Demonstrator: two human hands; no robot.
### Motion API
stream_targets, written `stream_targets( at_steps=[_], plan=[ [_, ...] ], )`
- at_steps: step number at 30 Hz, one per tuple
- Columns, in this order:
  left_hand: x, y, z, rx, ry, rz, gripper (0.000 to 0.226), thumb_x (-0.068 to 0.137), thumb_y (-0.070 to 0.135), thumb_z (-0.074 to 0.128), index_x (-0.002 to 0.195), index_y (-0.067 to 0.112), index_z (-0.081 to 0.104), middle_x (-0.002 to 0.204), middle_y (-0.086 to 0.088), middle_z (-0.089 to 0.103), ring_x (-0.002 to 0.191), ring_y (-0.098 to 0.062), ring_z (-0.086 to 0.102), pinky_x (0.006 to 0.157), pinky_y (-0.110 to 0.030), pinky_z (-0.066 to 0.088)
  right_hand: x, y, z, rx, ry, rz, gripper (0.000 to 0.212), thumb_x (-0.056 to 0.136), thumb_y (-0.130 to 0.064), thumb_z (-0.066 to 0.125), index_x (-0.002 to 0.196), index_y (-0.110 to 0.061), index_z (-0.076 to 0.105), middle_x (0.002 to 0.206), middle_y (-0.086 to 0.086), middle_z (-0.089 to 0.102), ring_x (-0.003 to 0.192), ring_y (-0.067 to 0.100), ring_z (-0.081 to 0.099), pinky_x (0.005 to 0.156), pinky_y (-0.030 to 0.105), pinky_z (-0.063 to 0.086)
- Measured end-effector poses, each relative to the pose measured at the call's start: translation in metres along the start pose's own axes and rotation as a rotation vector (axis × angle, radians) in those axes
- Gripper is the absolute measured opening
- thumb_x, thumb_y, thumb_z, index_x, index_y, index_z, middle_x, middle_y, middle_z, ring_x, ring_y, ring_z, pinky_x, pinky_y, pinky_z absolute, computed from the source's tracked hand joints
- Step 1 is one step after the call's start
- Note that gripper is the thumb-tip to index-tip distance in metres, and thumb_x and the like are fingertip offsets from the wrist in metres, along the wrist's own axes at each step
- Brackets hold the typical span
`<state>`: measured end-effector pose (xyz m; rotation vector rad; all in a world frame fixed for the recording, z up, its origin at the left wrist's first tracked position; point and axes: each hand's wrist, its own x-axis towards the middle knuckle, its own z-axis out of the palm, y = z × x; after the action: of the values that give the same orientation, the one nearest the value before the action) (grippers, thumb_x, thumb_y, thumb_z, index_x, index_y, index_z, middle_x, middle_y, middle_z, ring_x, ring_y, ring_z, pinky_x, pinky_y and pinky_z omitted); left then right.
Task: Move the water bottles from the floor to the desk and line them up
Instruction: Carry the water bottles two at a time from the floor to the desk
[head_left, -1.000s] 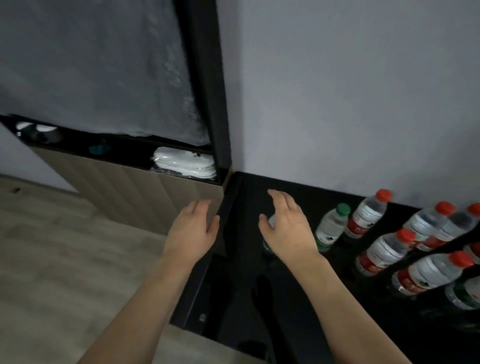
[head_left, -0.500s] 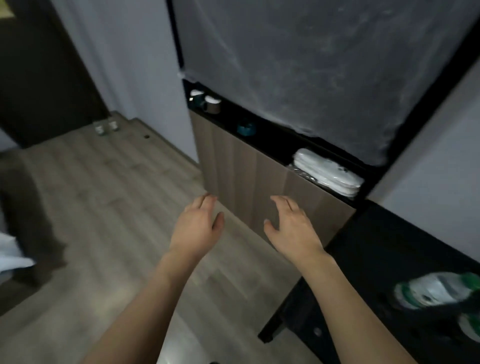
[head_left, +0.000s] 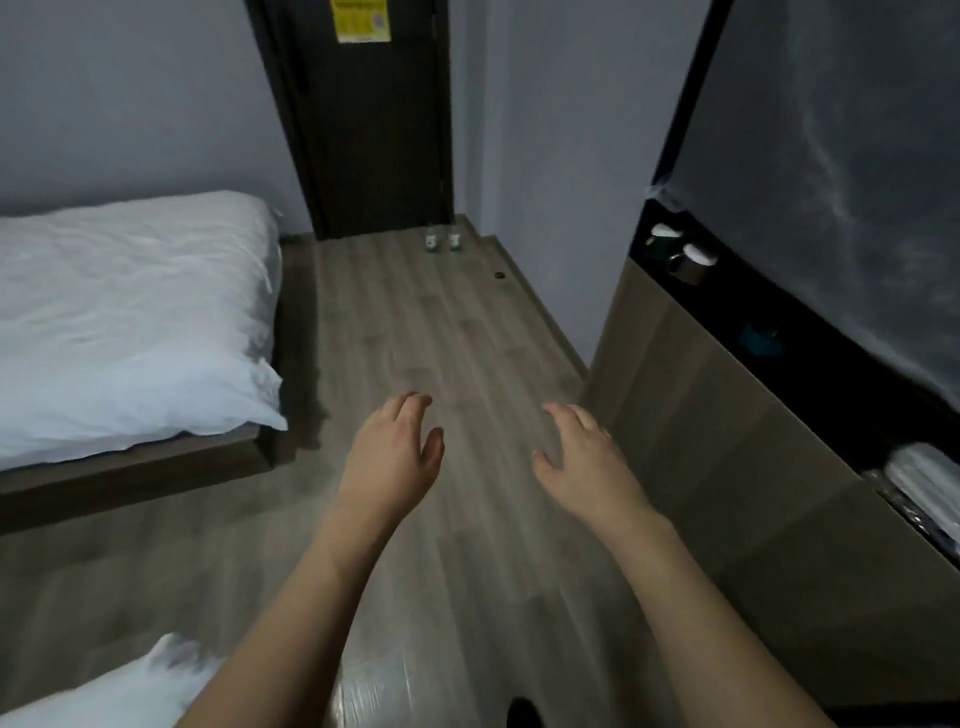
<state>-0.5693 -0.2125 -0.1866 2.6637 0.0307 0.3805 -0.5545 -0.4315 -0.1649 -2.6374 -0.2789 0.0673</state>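
Note:
Two small water bottles, one (head_left: 430, 241) beside the other (head_left: 455, 240), stand on the wooden floor (head_left: 457, 338) at the far end, by the dark door (head_left: 363, 114). My left hand (head_left: 395, 457) and my right hand (head_left: 587, 462) hover side by side over the floor in the middle of the view, fingers relaxed, holding nothing. Both are far short of the bottles. The desk is out of view.
A bed with white bedding (head_left: 130, 322) fills the left side. A wood-fronted cabinet (head_left: 727, 441) with a dark shelf runs along the right; cups (head_left: 685, 257) and folded white items (head_left: 924, 478) lie on it. A small dark object (head_left: 500, 275) lies on the floor.
The view has swung left from the black desk with its bottles, past the cabinet, to the floor and door. Both hands stay empty and held out in front.

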Motion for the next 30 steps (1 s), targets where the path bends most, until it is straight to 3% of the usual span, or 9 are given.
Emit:
stream_targets(
  at_steps=[8, 15, 21, 30],
  plan=[
    [0.083, -0.057, 0.011, 0.036, 0.053, -0.086, 0.038, 0.091, 0.022, 0.062, 0.125, 0.005, 0.059, 0.127, -0.01, 0.06, 0.109, -0.03, 0.059, 0.093, -0.037, 0.045, 0.118, -0.022, 0.026, 0.018, -0.026, -0.109, 0.057, 0.088, -0.025, 0.06, 0.141, -0.011, 0.043, 0.143, 0.008, 0.044, 0.13, 0.026, 0.041, 0.107, 0.03, 0.029],
    [0.221, -0.076, 0.034, 0.082, 0.0, -0.055, 0.039, 0.093, 0.025, 0.059, 0.128, 0.007, 0.057, 0.13, -0.009, 0.057, 0.113, -0.029, 0.058, 0.096, -0.04, 0.046, 0.257, -0.01, 0.017, 0.048, 0.0, -0.09, 0.058, 0.089, -0.026, 0.059, 0.142, -0.013, 0.041, 0.145, 0.006, 0.042, 0.132, 0.025, 0.039, 0.107, 0.03, 0.027],
    [0.333, -0.101, 0.042, 0.098, 0.062, -0.064, 0.039, 0.092, 0.024, 0.06, 0.128, 0.008, 0.057, 0.131, -0.009, 0.058, 0.113, -0.029, 0.058, 0.095, -0.039, 0.047, 0.378, -0.015, 0.009, 0.078, 0.016, -0.114, 0.058, 0.09, -0.028, 0.057, 0.143, -0.014, 0.039, 0.146, 0.005, 0.04, 0.132, 0.024, 0.038, 0.107, 0.031, 0.03],
    [0.474, -0.183, 0.056, 0.102, 0.086, -0.067, 0.037, 0.091, 0.024, 0.062, 0.124, 0.007, 0.059, 0.127, -0.011, 0.06, 0.108, -0.029, 0.061, 0.09, -0.04, 0.05, 0.538, -0.052, 0.042, 0.058, -0.033, -0.148, 0.057, 0.09, -0.026, 0.057, 0.143, -0.014, 0.039, 0.146, 0.006, 0.041, 0.132, 0.025, 0.038, 0.109, 0.033, 0.031]
  ],
)
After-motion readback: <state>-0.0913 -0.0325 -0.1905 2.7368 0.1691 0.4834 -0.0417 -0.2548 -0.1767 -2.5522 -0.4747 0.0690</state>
